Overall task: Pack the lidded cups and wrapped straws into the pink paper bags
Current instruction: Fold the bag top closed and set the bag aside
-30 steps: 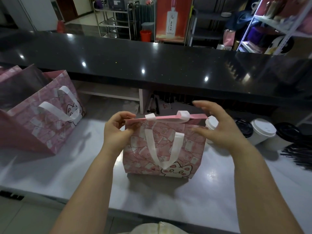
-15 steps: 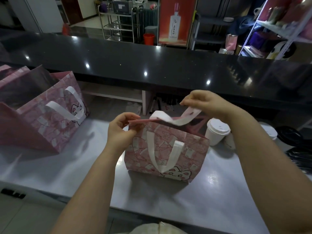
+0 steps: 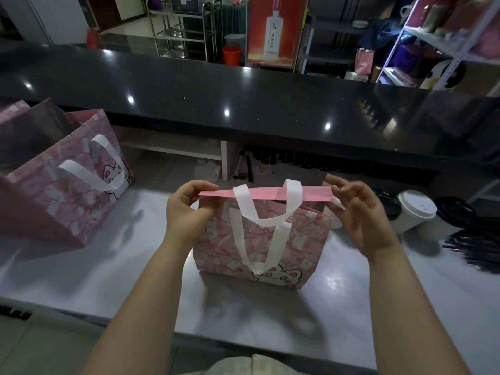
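Handle now dropped | left fingers pinch bag rim | right fingers spread, empty

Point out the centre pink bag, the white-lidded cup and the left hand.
centre pink bag [image 3: 305, 239], head view, front panel
white-lidded cup [image 3: 416, 204], head view, top of lid
left hand [image 3: 186, 211], head view, back of hand

Lighting: dim, overhead; pinpoint glare on black counter (several spots). Soft shadows on white worktop. Wide-angle bending at edges; slight blur.
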The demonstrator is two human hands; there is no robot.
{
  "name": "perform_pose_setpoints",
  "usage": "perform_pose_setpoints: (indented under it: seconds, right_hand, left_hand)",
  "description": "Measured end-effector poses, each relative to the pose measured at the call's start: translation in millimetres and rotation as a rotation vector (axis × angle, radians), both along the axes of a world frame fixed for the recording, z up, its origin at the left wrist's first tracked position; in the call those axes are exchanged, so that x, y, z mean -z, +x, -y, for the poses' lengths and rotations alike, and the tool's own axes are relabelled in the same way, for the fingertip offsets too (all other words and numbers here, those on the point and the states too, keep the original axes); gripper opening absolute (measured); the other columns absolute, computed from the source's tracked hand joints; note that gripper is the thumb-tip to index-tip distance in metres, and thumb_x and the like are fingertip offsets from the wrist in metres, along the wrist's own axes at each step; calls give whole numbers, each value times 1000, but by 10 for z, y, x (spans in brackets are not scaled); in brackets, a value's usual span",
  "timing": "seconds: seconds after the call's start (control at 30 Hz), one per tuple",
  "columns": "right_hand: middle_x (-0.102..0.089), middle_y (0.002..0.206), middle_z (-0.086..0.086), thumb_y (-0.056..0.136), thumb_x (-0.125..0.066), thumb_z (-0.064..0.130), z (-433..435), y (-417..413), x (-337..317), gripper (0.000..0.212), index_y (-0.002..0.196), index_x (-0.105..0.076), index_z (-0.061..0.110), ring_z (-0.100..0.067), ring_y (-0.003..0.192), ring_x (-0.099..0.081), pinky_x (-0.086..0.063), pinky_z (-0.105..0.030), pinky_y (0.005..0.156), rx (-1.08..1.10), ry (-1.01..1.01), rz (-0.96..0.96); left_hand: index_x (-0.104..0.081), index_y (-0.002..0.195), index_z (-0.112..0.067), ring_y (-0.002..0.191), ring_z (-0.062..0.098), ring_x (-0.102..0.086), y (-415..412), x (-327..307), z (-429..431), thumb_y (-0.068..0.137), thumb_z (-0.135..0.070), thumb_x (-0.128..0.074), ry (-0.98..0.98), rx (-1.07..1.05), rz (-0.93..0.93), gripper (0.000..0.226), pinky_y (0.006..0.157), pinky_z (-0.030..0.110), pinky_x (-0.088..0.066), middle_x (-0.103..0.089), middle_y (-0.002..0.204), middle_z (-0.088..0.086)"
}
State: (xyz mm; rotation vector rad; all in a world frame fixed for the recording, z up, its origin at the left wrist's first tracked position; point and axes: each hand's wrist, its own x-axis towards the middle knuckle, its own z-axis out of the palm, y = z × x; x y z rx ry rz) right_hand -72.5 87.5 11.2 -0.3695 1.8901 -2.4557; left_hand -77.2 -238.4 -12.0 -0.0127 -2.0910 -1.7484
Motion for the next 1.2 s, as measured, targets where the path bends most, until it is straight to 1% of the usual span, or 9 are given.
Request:
perform_pose_setpoints:
  seconds: [0.17,0.27,0.4,0.47,0.57,0.73,0.97,1.07,1.2]
  right_hand:
    - [-51,143,6,63,-80,7,-15,124,192,46,101,-63,26,-17,135,-44,-30,-54,113,-20,192,61]
    - [-51,143,3,64,-78,3,-42,112,227,45,98,-51,15,-21,137,-42,-35,-50,112,9,80,86]
    - [-53,141,-2,62,-85,14,22,141,307,52,108,-63,19,-29,130,-49,-42,-46,103,-4,223,103]
    - [-59,134,-1,68,-84,21,140,128,335,51,116,-66,24,-23,122,-56,-51,-35,93,85,204,98]
    - [-70,115,7,84,-68,-1,353,77,381,28,104,-69,19,-12,109,-64,-53,-21,80,308,148,20]
    - [-67,77,12,82,-61,-16,561,17,469,40,84,-60,24,-7,76,-63,-53,-22,71,581,104,-16]
    - [-64,94,15,77,-63,-11,499,21,434,49,94,-55,35,-12,92,-63,-50,-22,83,547,415,-295]
    - [-64,97,14,75,-64,-18,367,17,373,41,88,-62,21,-11,96,-61,-53,-32,87,480,601,-395]
    - [-69,108,11,76,-79,14,221,84,203,20,92,-70,20,-11,108,-62,-51,-28,92,364,650,-369]
  left_hand:
    - [-69,86,-36,87,1,-65,-7,-1,-4,81,-8,-75,15,3,7,29,68,10,-52,-68,87,-22]
    - [-70,85,-34,86,4,-65,-19,4,-2,81,-8,-75,35,2,25,27,69,14,-54,-69,87,-18]
    - [-70,86,-33,85,6,-66,-21,9,11,80,-10,-76,36,17,31,25,69,16,-55,-70,87,-17]
    - [-70,87,-32,85,6,-66,-22,3,22,80,-8,-76,43,23,36,25,69,16,-55,-69,86,-18]
    - [-70,86,-27,81,5,-67,-27,-13,46,81,0,-73,80,51,49,28,67,16,-54,-70,83,-17]
    - [-68,86,-23,84,9,-68,-27,-52,105,81,6,-69,135,114,76,30,67,20,-56,-70,84,-12]
    - [-66,70,-19,89,13,-67,-9,-68,227,75,15,-69,-37,161,37,34,82,26,-56,-72,88,-6]
    - [-70,75,-29,92,6,-65,24,-95,320,75,4,-76,-214,128,14,33,85,20,-52,-71,89,-16]
    - [-71,83,-30,99,-2,-60,84,-203,419,69,-37,-82,-422,117,-40,19,86,2,-38,-68,97,-26]
